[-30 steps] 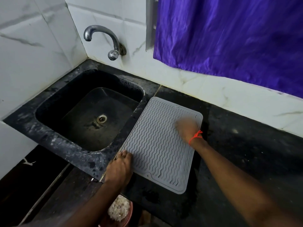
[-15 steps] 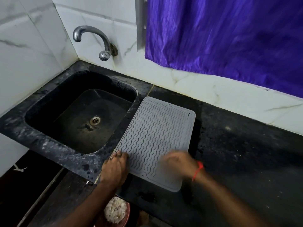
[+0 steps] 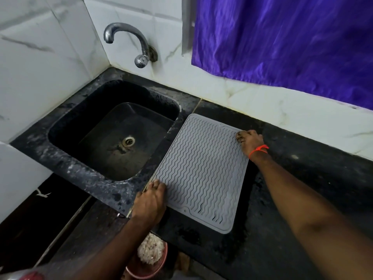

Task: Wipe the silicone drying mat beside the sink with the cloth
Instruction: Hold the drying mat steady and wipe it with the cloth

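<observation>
The grey silicone drying mat [image 3: 199,172] lies flat on the dark tabletop [image 3: 302,178] in the middle of the frame, just right of the black sink [image 3: 113,134], its long side running from the far wall toward the lower edge. The right hand [image 3: 250,141] sits at the mat's upper right corner, fingers curled down on what seems a small dark cloth [image 3: 239,137]; the cloth is mostly hidden, so the grip cannot be read surely. The left hand [image 3: 150,201] presses the mat's lower left edge with fairly straight fingers, steadying it. No cleaned streak shows on the ribbed surface, so progress is hard to judge; the wiping looks under way, with the centre and lower right possibly left. Above the sink hangs a tap [image 3: 129,43]; a purple curtain [image 3: 282,41] fills the upper right.
</observation>
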The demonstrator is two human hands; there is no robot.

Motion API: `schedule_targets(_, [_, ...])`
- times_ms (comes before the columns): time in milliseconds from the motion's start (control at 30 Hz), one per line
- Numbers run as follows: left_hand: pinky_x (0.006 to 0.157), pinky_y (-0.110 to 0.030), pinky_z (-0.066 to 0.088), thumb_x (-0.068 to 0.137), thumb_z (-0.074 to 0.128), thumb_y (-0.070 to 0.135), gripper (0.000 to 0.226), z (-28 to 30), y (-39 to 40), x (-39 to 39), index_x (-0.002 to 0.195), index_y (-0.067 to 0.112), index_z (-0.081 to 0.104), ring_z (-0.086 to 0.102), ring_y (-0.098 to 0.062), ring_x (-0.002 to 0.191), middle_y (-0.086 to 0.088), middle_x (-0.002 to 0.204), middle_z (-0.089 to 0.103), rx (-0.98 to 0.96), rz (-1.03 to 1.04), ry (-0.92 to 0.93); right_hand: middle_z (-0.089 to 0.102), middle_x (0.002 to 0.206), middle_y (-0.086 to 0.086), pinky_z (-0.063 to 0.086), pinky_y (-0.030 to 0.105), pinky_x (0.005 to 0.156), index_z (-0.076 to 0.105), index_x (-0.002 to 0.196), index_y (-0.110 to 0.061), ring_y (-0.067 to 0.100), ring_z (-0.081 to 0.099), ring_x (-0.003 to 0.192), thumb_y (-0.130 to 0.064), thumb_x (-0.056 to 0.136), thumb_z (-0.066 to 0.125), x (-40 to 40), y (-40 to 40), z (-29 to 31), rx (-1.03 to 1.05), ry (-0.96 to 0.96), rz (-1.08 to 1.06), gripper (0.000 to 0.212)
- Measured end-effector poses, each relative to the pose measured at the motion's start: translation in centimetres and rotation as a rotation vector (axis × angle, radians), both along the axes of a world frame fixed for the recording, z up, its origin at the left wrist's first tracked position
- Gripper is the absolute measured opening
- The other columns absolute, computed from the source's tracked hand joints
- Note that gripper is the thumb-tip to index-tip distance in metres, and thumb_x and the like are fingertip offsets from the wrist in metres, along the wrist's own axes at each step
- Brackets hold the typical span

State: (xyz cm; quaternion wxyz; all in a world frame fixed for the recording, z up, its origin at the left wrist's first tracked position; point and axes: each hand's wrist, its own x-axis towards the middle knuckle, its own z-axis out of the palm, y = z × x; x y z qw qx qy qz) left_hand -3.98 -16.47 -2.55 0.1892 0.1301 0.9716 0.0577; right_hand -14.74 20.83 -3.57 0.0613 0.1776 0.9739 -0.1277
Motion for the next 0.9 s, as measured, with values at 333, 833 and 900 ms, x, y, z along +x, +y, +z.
schedule_targets(333, [0.1, -0.047, 0.047, 0.1, 0.034, 0.024, 0.031, -0.6, -0.3, 0.0, 0.13, 0.019, 0.042, 0.053, -0.024, 0.124, -0.004, 0.138, 0.049, -0.062, -0.068, 0.029, 0.052, 0.136, 0.016, 0.036, 0.039, 0.111, 0.061, 0.129, -0.016, 0.036, 0.05, 0.122, -0.022, 0.096, 0.052, 6.4, -4.5, 0.1, -0.107, 0.01, -0.002, 0.035])
schedule_targets(833, [0.104, -0.049, 0.044, 0.097, 0.038, 0.018, 0.043, 0.3, -3.3, -0.3, 0.14, 0.023, 0.04, 0.055, -0.028, 0.125, -0.005, 0.142, 0.049, -0.033, -0.255, 0.012, 0.056, 0.125, 0.0, 0.038, 0.034, 0.109, 0.064, 0.12, -0.025, 0.022, 0.052, 0.118, -0.016, 0.091, 0.049, 22.8, -17.4, -1.3, -0.101, 0.01, -0.096, 0.033])
schedule_targets(900, [0.104, -0.049, 0.043, 0.097, 0.038, 0.018, 0.045, 0.4, -3.6, -0.3, 0.142, 0.022, 0.038, 0.053, -0.028, 0.127, -0.006, 0.144, 0.046, -0.032, -0.275, 0.01, 0.065, 0.116, -0.001, 0.05, 0.032, 0.099, 0.072, 0.105, -0.024, 0.018, 0.063, 0.105, -0.013, 0.088, 0.051, 24.4, -18.5, -0.8, -0.234, 0.005, -0.17, 0.029])
